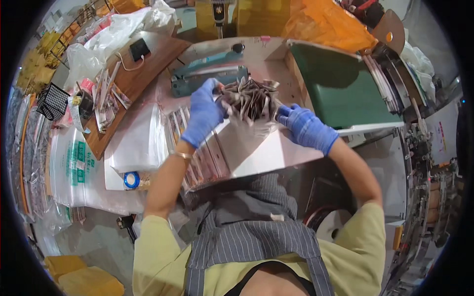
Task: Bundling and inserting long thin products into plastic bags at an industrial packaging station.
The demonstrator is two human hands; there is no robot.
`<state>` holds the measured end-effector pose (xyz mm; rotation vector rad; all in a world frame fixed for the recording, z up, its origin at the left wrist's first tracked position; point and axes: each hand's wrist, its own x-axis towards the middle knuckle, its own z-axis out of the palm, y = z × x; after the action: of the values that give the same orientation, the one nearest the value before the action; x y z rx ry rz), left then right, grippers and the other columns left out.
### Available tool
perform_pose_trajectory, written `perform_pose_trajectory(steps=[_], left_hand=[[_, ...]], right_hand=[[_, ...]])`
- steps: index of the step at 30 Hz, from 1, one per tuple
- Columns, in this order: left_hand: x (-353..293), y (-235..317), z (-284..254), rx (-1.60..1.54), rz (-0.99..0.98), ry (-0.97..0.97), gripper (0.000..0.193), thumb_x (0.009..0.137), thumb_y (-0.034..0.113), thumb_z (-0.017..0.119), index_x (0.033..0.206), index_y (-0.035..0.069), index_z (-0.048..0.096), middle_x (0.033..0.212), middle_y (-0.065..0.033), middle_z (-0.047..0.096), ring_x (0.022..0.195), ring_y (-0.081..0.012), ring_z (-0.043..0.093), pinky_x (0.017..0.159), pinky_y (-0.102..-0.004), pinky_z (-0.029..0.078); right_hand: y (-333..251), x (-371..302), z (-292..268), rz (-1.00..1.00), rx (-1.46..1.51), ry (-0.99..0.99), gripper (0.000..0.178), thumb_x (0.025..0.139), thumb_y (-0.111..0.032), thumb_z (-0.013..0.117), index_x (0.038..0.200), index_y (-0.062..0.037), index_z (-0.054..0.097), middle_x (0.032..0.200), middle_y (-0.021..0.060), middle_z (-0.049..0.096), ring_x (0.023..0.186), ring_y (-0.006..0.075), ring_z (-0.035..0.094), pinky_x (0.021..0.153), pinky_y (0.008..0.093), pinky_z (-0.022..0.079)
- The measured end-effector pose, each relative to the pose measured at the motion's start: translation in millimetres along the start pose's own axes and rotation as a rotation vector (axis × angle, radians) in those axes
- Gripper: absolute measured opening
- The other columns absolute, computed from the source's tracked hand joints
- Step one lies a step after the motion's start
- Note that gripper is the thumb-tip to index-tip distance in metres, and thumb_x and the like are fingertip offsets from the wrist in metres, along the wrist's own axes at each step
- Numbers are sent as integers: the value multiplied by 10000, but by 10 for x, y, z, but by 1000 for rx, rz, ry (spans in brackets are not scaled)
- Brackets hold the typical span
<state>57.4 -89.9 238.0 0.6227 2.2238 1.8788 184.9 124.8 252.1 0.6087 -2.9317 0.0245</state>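
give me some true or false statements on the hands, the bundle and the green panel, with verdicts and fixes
1. The left hand and right hand both wear blue gloves. True.
2. The ruffled bundle is between the two hands. True.
3. The ruffled bundle is bright orange. False: it is greyish brown.
4. The left hand holds scissors. False: it is at the left side of the ruffled bundle.
5. The green panel is to the right of the ruffled bundle. True.
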Motion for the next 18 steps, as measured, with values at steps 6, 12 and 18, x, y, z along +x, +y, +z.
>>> perform_pose_trajectory(steps=[6, 12, 18], left_hand=[[357, 592, -282, -56, 367, 12, 47, 739, -3, 515, 745, 37, 492, 743, -110, 598, 617, -172, 592, 512, -284, 478], [679, 518, -291, 802, 733, -266, 167, 724, 161, 586, 794, 10, 571, 766, -141, 571, 665, -309, 542, 670, -359, 455], [485, 336, -45, 266, 838, -243, 256, 604, 194, 737, 781, 63, 607, 757, -66, 596, 668, -228, 581, 650, -292, 465]], right_hand=[[333, 330, -780, -56, 340, 335, 78, 628, 31, 562, 675, -12, 518, 675, 132, 482, 641, 320, 499, 569, 358, 421], [486, 366, -776, 255, 28, 542, 128, 637, -4, 595, 749, -15, 535, 694, 123, 517, 676, 303, 523, 619, 346, 432], [55, 765, -242, -26, -52, 489, 245, 684, -44, 578, 923, -22, 530, 833, 108, 555, 725, 293, 542, 672, 379, 429]])
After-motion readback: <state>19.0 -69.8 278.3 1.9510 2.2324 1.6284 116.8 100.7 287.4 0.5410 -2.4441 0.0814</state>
